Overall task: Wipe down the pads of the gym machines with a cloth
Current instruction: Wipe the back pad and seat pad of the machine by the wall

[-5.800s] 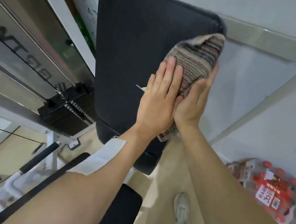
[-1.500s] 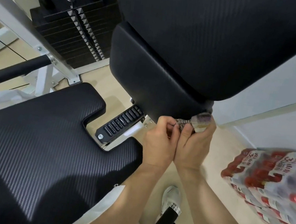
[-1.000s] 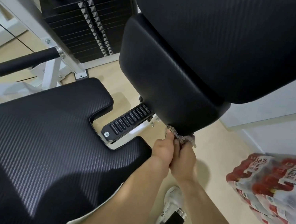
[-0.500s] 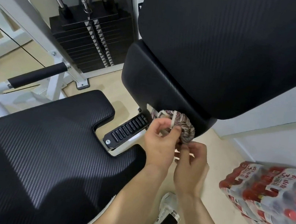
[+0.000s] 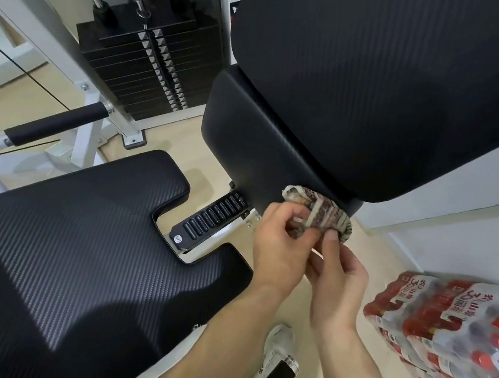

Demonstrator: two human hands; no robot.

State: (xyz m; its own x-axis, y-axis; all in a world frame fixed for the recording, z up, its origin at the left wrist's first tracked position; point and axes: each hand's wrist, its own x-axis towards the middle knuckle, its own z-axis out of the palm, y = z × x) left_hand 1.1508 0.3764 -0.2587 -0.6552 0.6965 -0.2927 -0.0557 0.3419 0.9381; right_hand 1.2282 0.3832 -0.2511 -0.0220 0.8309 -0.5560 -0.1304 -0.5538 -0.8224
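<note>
A bunched striped brown-and-cream cloth (image 5: pixel 322 214) is held just below the bottom edge of the smaller black lower back pad (image 5: pixel 258 144). My left hand (image 5: pixel 281 245) pinches its left side and my right hand (image 5: pixel 339 273) pinches its right underside. The large black upper back pad (image 5: pixel 371 77) fills the top right. The wide black seat pad (image 5: pixel 71 243) lies at lower left, with a notch around the seat adjuster rail (image 5: pixel 211 220).
A black weight stack (image 5: pixel 140 65) with cables stands at the upper left behind a white frame and a black-gripped handle (image 5: pixel 57 123). Shrink-wrapped packs of red-capped bottles (image 5: pixel 459 336) sit on the floor at right. My white shoe (image 5: pixel 277 351) is below, beside a black handle end.
Both hands came off the underside of the lower pad and pulled the cloth slightly down. The cloth, squeezed tight a second ago, is now looser and rebunched between my fingers.
</note>
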